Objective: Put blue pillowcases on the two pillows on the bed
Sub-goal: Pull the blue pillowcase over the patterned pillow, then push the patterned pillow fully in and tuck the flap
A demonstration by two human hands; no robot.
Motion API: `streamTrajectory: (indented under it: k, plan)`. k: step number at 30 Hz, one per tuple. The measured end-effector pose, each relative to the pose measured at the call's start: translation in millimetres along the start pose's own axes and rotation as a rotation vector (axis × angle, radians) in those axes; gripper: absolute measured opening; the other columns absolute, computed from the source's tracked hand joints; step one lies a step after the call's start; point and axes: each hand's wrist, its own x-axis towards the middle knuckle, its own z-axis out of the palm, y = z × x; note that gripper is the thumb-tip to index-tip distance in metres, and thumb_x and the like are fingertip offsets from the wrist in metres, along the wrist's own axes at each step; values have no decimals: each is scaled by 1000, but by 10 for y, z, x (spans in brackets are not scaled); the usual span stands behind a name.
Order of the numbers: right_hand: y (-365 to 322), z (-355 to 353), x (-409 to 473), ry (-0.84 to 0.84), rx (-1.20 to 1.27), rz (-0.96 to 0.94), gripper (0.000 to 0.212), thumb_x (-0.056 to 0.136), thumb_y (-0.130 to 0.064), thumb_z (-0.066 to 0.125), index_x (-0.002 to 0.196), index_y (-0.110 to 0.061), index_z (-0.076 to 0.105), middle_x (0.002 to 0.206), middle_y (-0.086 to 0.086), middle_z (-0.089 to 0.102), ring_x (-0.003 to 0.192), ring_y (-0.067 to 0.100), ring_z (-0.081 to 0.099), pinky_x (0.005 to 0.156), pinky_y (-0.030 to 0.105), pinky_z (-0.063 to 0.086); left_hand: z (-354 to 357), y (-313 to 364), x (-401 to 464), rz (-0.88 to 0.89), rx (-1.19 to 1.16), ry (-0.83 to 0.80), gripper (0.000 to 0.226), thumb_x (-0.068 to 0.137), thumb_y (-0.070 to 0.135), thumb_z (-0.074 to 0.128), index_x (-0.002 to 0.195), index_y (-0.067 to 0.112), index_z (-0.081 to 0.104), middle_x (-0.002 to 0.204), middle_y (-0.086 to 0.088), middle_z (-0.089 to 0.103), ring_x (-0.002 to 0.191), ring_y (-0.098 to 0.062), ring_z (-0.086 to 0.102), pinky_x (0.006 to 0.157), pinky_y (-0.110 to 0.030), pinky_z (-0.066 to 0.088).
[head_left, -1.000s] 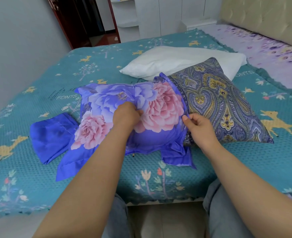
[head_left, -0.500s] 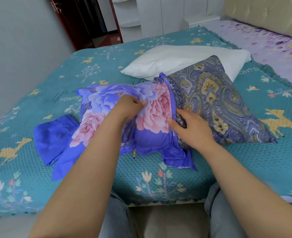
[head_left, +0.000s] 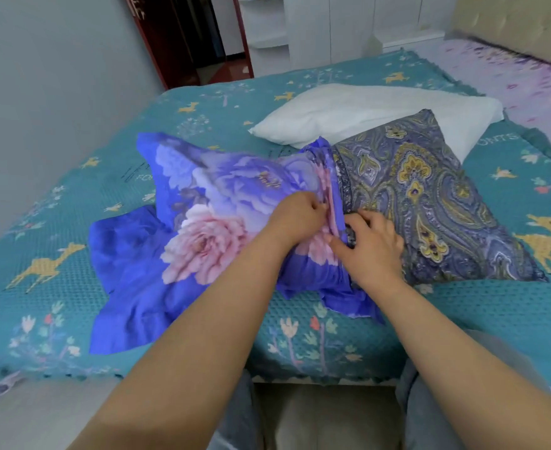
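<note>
Pillowcase half on the paisley pillow

Left hand and right hand both grasp, it seems, the pillowcase rim around the pillow; white pillow beyond.

Home bedroom, bed, white wardrobe

A blue pillowcase printed with pink and lilac peonies is drawn partway over a paisley pillow, its bunched open edge across the pillow's left part. A second, plain blue pillowcase lies crumpled just beside it on the left. Behind them lies a bare white pillow, flat on the bed.
</note>
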Motion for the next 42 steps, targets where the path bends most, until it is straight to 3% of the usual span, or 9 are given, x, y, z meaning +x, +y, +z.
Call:
streamTrajectory:
  k: [6, 8, 12, 16, 20, 25, 29, 35, 42]
  plan:
    - [28, -105, 17, 406, 249, -10, 19, 87, -31, 63, 94, -14, 71, 101, 5, 48, 103, 30, 44, 88, 44, 38, 17, -545, -269, 82, 65, 258, 29, 88, 39, 58, 89, 10, 58, 98, -14, 58, 96, -30, 54, 80, -35, 40]
    - [-11, -133, -94, 503, 215, -100, 20, 91, -31, 58, 90, -14, 69, 91, 5, 49, 91, 26, 46, 76, 39, 40, 111, -683, -411, 184, 113, 187, 58, 76, 52, 67, 117, 13, 53, 118, -10, 51, 112, -27, 46, 96, -34, 36]
    - [-8, -70, -276, 165, 87, 79, 39, 94, -51, 39, 88, -15, 53, 82, 4, 59, 74, 28, 58, 54, 31, 32, 229, -994, -627, 273, 592, 191, 125, 50, 58, 80, 150, 19, 15, 156, -9, 17, 143, -30, 18, 115, -43, 13]
    - [63, -47, -397, -105, -323, 114, 60, 84, -72, 35, 81, -16, 55, 82, 5, 62, 76, 28, 62, 57, 30, 39, 219, -1250, -743, 84, 760, 357, 139, 38, 52, 86, 150, 26, 8, 157, -10, 15, 141, -41, 17, 108, -61, 18]
    - [158, 95, -526, -341, -404, 139, 56, 83, -67, 47, 104, -17, 57, 110, 9, 61, 102, 29, 58, 77, 35, 45, 92, -1466, -808, -115, 813, 418, 120, 55, 34, 85, 149, 32, 12, 155, -8, 20, 133, -45, 31, 96, -65, 33]
    - [89, 176, -408, -158, -87, 106, 50, 85, -56, 54, 112, -14, 57, 120, 12, 54, 115, 32, 46, 92, 41, 38, -185, -1731, -781, -107, 603, 380, 110, 61, 17, 79, 150, 16, 14, 143, -24, 34, 117, -46, 47, 92, -54, 45]
    - [6, 184, -312, -143, -164, 120, 41, 92, -51, 47, 90, -12, 59, 102, 13, 64, 99, 33, 57, 73, 35, 39, -380, -1737, -700, -52, 470, 430, 78, 68, 7, 70, 138, -3, 38, 120, -28, 55, 102, -46, 57, 77, -50, 49]
    - [-33, -248, -101, 354, -404, -262, 40, 85, -40, 50, 61, -9, 57, 52, 10, 58, 50, 29, 57, 41, 26, 39, -725, -1920, -499, -115, 700, 486, 35, 80, 13, 65, 111, 1, 56, 101, -24, 57, 92, -40, 54, 74, -48, 42]
    - [206, -409, -359, -29, -499, 52, 41, 98, -42, 35, 104, -13, 64, 106, 9, 61, 105, 28, 53, 71, 34, 47, -621, -1804, -438, -152, 613, 365, 40, 86, 14, 54, 126, 15, 53, 121, -13, 56, 110, -35, 47, 84, -43, 36]
